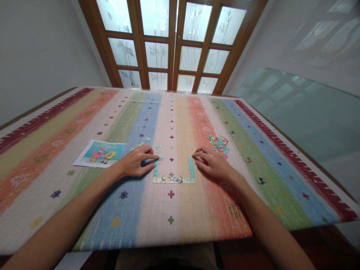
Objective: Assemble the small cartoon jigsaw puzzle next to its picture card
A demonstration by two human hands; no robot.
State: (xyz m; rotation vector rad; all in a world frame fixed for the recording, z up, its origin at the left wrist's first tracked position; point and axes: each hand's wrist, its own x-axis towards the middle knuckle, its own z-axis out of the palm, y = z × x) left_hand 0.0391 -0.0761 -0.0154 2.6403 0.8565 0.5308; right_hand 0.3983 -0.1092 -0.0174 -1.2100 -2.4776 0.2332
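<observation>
A partly joined jigsaw frame lies flat before me, with a pale bottom row [174, 180] and two teal side columns. My left hand [137, 161] is at the upper end of the left column [155, 171]. Its thumb and index finger are closed around a small teal puzzle piece [161, 158] there; the exact contact is hard to see. Beside the top of the right column [191, 167] rests my right hand [212, 163], fingers loosely apart, with nothing visible in them. Loose puzzle pieces [158, 148] lie just beyond my left fingertips.
A heap of loose puzzle pieces [219, 144] lies beyond my right hand. Left of my left hand is a printed cartoon picture [102, 153]. A striped tablecloth [171, 206] covers the table. Wooden glass doors [173, 45] stand behind its far edge.
</observation>
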